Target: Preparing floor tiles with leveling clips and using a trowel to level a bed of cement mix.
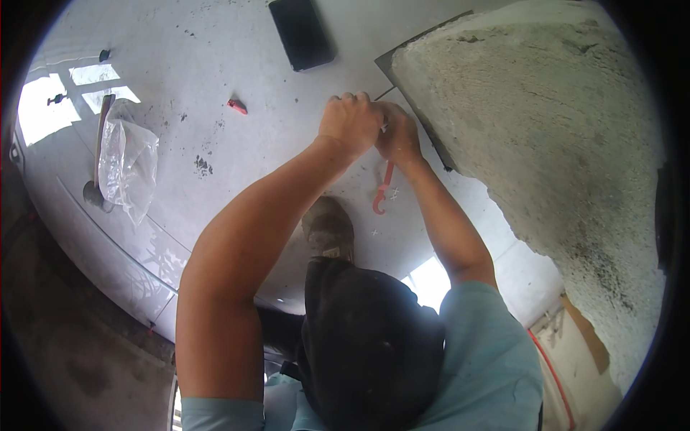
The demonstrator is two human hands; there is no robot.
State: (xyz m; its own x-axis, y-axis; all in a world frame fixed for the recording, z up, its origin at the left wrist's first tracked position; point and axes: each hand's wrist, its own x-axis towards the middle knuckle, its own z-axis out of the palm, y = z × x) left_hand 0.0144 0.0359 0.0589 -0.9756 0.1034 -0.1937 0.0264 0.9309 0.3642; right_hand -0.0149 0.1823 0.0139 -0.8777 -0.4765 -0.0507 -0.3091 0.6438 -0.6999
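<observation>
My left hand (351, 121) is closed in a fist low over the grey floor tiles (273, 136), its knuckles facing away from me. Beside it and touching it, my right hand (399, 135) is curled with its fingers bent inward. A small whitish bit shows between the hands; what they grip is hidden. From below the right hand extends a pinkish-red tool with a hooked end (379, 201); I cannot tell whether it is held or lies on the floor. Close to the hook is a white cross-shaped tile spacer (394, 193), with another spacer (375, 232) nearer my shoe (328, 228).
A rough concrete wall (532, 129) rises on the right. Ahead lies a black flat rectangular object (302, 34), with a small red wedge (237, 106) left of the hands. Farther left are a clear plastic bag (129, 161) and a wooden-handled mallet (101, 140).
</observation>
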